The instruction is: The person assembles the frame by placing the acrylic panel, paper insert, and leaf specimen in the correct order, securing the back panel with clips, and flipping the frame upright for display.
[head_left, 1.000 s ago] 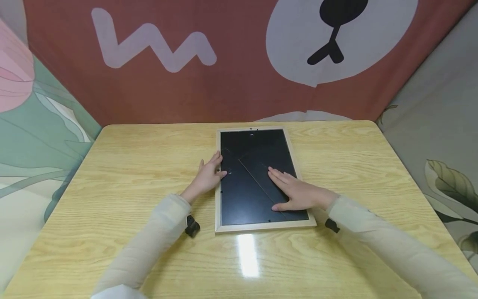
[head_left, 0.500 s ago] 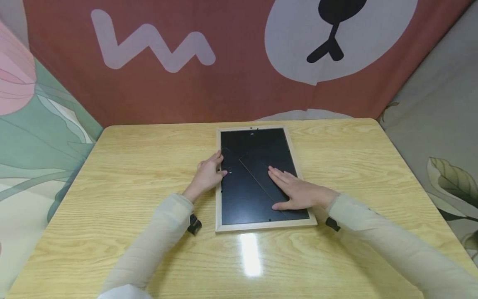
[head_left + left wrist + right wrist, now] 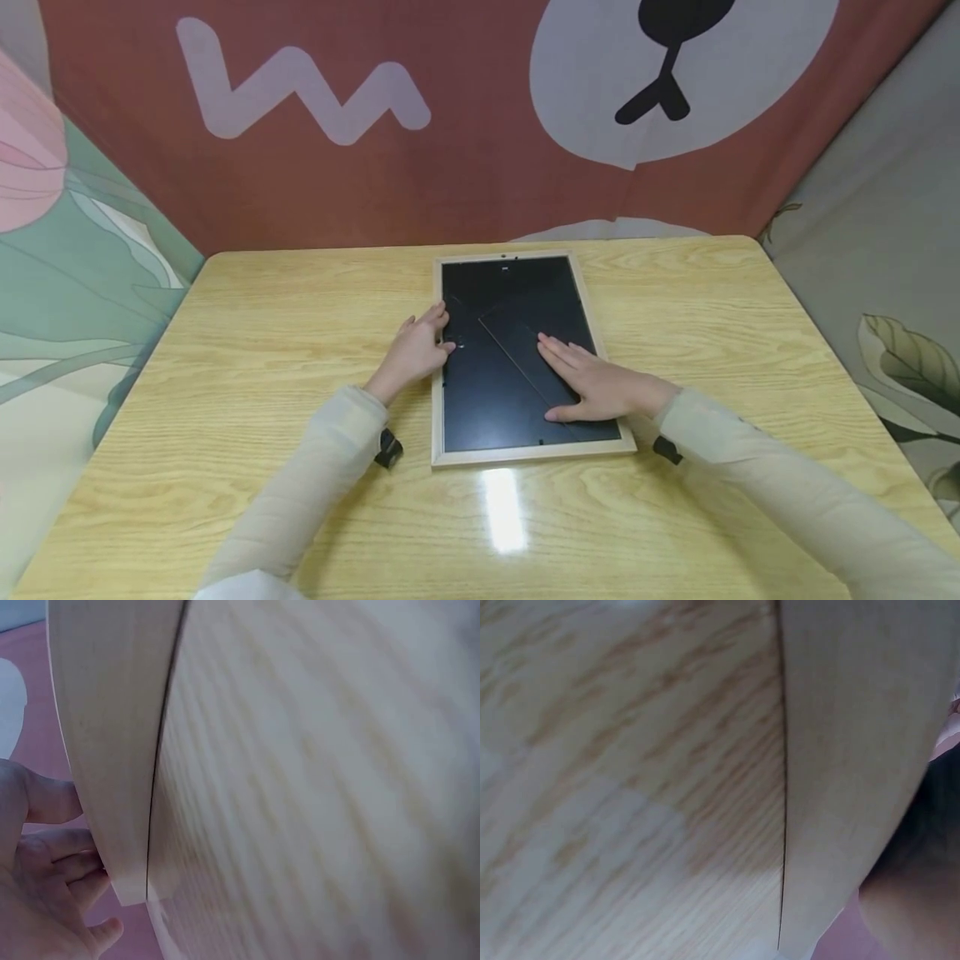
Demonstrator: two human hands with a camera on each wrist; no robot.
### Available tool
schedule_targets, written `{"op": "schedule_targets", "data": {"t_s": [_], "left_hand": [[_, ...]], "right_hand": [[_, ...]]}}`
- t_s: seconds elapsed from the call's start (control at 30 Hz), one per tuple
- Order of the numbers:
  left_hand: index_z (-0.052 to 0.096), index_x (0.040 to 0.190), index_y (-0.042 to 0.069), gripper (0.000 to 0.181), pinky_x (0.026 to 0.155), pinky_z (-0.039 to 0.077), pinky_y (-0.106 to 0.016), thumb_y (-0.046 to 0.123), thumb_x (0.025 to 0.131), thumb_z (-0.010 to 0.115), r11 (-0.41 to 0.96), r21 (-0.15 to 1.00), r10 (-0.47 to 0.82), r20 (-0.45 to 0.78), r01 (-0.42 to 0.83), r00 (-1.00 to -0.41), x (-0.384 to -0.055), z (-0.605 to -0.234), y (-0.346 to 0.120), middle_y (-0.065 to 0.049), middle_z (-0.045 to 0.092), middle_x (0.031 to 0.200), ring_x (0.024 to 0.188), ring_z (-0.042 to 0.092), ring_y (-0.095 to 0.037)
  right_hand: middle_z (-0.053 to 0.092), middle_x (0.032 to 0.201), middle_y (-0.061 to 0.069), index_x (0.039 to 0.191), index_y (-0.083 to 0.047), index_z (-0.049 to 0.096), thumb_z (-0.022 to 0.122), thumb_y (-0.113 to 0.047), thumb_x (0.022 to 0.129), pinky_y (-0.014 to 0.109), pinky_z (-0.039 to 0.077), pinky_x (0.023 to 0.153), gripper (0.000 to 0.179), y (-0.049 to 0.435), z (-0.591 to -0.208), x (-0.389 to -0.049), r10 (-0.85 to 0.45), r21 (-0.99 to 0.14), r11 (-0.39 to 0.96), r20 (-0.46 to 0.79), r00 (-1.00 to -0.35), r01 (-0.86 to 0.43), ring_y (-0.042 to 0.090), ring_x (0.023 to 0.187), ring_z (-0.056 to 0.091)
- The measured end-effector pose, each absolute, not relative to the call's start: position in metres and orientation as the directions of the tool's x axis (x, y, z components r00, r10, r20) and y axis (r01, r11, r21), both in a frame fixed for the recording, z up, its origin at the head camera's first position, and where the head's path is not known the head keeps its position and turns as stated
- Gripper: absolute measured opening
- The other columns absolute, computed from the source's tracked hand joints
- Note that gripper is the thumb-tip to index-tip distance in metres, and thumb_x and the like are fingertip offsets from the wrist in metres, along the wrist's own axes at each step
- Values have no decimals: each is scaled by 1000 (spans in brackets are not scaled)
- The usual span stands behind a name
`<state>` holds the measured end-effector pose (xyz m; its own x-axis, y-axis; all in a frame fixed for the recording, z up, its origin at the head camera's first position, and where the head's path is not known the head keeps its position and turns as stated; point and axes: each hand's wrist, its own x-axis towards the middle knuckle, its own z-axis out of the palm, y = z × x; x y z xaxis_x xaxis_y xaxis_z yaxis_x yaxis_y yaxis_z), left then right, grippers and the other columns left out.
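A picture frame lies face down on the table, its pale wooden border around a black backing board. A slanting line on the board marks the stand flap. My left hand rests on the frame's left edge, its thumb and fingertips reaching onto the board's margin beside a small metal piece. In the left wrist view, the left fingers touch the top of the wooden side. With fingers straight and spread, my right hand lies on the right part of the board, over the flap. The frame's front is hidden.
The wood-grain table extends around the frame, whose far end lies close to the table's back edge. Behind stands a reddish-brown cloth backdrop. Patterned cloths hang at both sides. Each wrist carries a black strap piece.
The head view shifts very slightly. Both hands and the picture frame stay in the same place, and the left fingers move only a little at the edge.
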<state>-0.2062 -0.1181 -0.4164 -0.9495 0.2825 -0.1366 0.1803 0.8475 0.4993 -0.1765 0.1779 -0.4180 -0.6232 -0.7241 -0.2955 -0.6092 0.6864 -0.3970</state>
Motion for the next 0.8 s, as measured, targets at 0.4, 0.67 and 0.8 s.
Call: {"op": "schedule_targets", "data": {"t_s": [0.4, 0.67, 0.8], "left_hand": [[38, 141, -5, 56, 123, 12, -49, 18, 93, 55, 851, 488, 293, -134, 195, -947, -206, -416, -118, -13, 25, 157, 147, 22, -25], [37, 143, -4, 56, 124, 13, -47, 19, 94, 53, 862, 459, 306, -135, 215, -942, -211, -418, -117, -13, 23, 158, 148, 21, -25], [35, 143, -7, 57, 123, 15, -48, 17, 94, 52, 870, 438, 313, -140, 225, -939, -213, -418, -117, -17, 21, 158, 148, 19, -28]], "right_hand": [[-5, 162, 15, 153, -1, 1, 53, -60, 89, 52, 11, 122, 100, 178, -418, -176, -721, -391, 690, -293, -628, -609, 33, 150, 3], [-6, 162, 15, 153, -1, 1, 54, -60, 89, 51, 10, 123, 102, 177, -417, -176, -708, -392, 702, -302, -638, -594, 32, 150, 2], [-6, 162, 15, 153, -1, 1, 53, -61, 89, 51, 10, 123, 102, 175, -418, -177, -711, -385, 700, -296, -638, -601, 32, 150, 2]]}}
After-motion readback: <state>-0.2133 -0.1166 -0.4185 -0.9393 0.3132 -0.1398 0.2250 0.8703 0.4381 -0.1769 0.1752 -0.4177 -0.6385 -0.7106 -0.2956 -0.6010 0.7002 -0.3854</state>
